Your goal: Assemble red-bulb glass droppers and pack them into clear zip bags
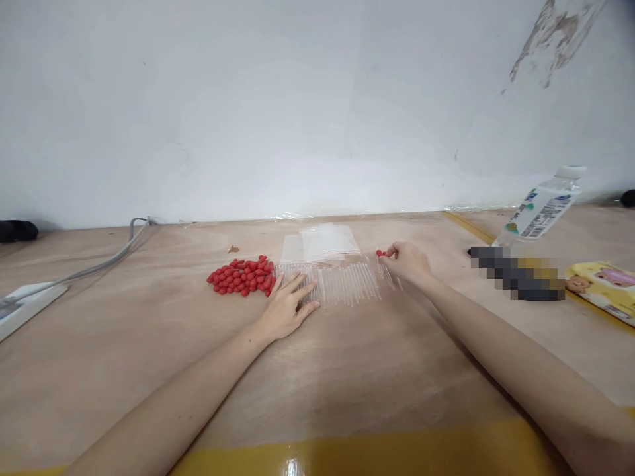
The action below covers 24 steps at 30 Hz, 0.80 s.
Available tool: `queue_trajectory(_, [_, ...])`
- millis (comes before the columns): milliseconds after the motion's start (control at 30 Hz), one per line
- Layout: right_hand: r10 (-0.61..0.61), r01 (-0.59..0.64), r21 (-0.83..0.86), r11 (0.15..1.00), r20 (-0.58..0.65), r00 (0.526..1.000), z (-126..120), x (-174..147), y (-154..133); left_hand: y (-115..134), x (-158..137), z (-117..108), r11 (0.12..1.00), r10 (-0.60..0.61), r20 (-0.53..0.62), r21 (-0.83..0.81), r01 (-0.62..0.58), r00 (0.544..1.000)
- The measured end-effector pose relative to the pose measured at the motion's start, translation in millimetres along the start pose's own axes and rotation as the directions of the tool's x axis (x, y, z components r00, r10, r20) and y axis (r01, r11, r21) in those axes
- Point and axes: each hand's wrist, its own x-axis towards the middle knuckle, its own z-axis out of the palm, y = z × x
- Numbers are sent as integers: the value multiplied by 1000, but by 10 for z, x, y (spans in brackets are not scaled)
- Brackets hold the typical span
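Note:
My left hand [290,307] lies with its fingers spread over the left part of a row of thin clear tubes [347,284], side by side on the wooden table. Just left of those fingers is a heap of small red rubber bulbs [243,276]. At the row's right end my right hand [407,261] is closed in a pinch. By its fingertips shows a red bulb [380,253] with a slim clear tube below it, like a dropper. The fingers partly hide where bulb and tube meet. Another clear tube [399,283] lies under this hand.
Behind the tubes lie clear plastic bags [327,243] near the wall. To the right are a tilted labelled bottle [543,208], a pixelated dark item [518,272] and a yellow printed packet [608,287]. A grey cable [106,261] reaches a white power strip [32,304] at left.

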Motion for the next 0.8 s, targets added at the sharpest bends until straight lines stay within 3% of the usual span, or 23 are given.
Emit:
queue_trajectory(300, [106, -106, -6, 994, 93, 990, 76, 59, -32, -4, -4, 13, 999, 6, -21, -32, -7, 1000])
queue_trajectory(633, [9, -9, 5, 1000, -26, 1000, 193, 63, 57, 2, -1, 15, 1000, 2, -15, -21, -2, 1000])
queue_trajectory(800, [-50, 50, -21, 999, -15, 999, 175, 66, 79, -10, -8, 27, 1000, 6, -24, -26, -7, 1000])
